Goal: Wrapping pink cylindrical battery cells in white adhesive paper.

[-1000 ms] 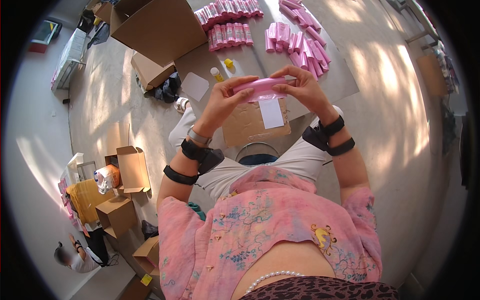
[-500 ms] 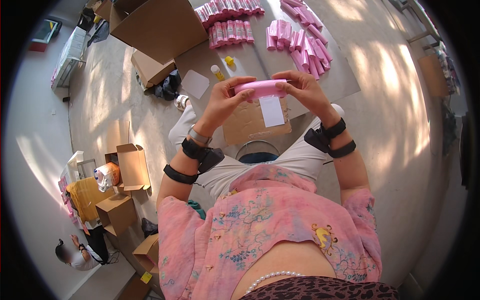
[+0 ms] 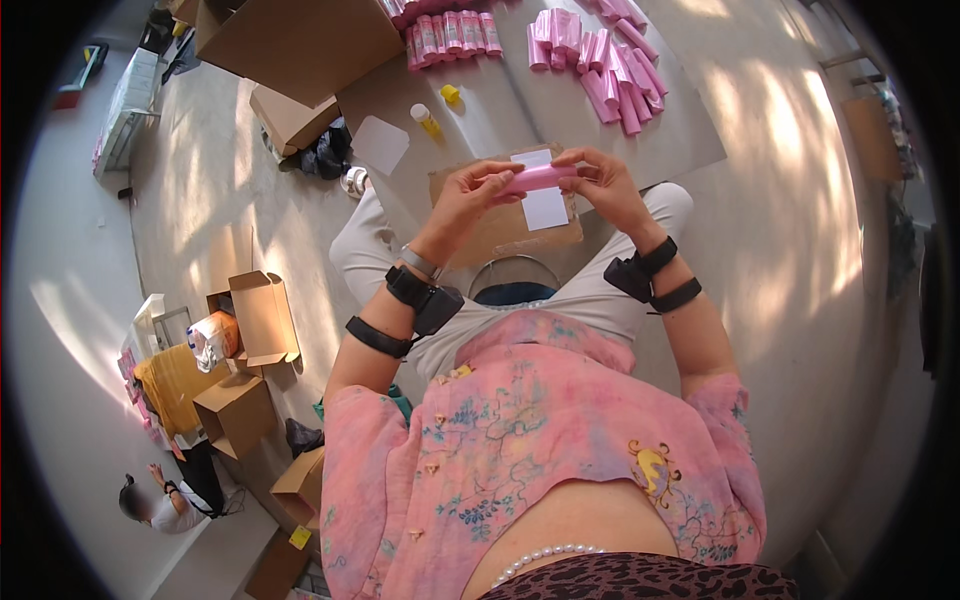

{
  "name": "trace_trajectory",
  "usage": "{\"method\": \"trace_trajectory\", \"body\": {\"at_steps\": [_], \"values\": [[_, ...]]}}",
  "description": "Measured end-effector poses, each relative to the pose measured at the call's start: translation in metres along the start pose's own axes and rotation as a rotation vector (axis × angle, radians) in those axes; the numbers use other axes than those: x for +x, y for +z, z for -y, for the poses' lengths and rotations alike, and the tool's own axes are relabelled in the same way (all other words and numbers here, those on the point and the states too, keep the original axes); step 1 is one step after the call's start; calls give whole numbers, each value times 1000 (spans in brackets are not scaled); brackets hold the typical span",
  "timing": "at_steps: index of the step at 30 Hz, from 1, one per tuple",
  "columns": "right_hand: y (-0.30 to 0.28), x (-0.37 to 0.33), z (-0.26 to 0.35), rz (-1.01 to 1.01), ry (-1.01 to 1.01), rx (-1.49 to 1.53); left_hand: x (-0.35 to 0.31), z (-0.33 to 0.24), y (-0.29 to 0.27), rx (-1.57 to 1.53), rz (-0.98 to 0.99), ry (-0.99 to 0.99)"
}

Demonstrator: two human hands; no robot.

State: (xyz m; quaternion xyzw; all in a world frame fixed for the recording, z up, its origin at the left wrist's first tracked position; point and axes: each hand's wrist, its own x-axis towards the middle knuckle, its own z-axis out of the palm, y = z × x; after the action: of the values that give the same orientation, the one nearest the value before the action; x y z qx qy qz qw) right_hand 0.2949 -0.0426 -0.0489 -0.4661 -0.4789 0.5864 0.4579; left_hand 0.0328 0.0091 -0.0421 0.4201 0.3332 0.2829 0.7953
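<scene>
A smooth pink plastic roll (image 3: 542, 178) is held level between my two hands. My left hand (image 3: 462, 208) pinches its left end, thumb on the near side. My right hand (image 3: 610, 190) is closed on the right end between thumb and fingers. Beneath the roll lies a white paper slip (image 3: 545, 211), showing on both its near and far sides. The slip rests on a brown cardboard sheet (image 3: 485, 235) in front of my knees. Whether the roll touches the slip, I cannot tell. Beyond my left hand are an uncapped glue stick (image 3: 427, 121) and a yellow cap (image 3: 450, 95).
Pink rolls without labels (image 3: 620, 85) are piled at the far right of the grey board. Several labelled rolls (image 3: 455, 38) stand in rows farther left, beside a large cardboard box (image 3: 300, 45). A whitish square sheet (image 3: 380, 146) lies left. Another person (image 3: 175, 508) is at lower left.
The whole view has shifted slightly. My hands have brought the roll lower over the slip, whose white now shows on the far side too. Both hands keep hold of the roll.
</scene>
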Motion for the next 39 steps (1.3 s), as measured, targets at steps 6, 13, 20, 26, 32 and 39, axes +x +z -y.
{"method": "trace_trajectory", "body": {"at_steps": [6, 13, 20, 26, 32, 39], "values": [[-10, -12, -18, 26, 208, 23, 8, 39, -9, 78, 48, 75], [-20, -21, -56, 83, 312, 60, 14, 73, -17, 238, 1, -5], [-21, -22, -95, 75, 304, -16, 19, 107, -31, 338, 37, -37], [-21, -22, -125, -29, 296, -79, 31, 129, -26, 456, -49, -44], [-13, -17, -124, -99, 315, -197, 39, 156, -34, 627, -216, 70], [-8, -9, -125, -143, 379, -275, 43, 162, -25, 765, -301, 116]]}}
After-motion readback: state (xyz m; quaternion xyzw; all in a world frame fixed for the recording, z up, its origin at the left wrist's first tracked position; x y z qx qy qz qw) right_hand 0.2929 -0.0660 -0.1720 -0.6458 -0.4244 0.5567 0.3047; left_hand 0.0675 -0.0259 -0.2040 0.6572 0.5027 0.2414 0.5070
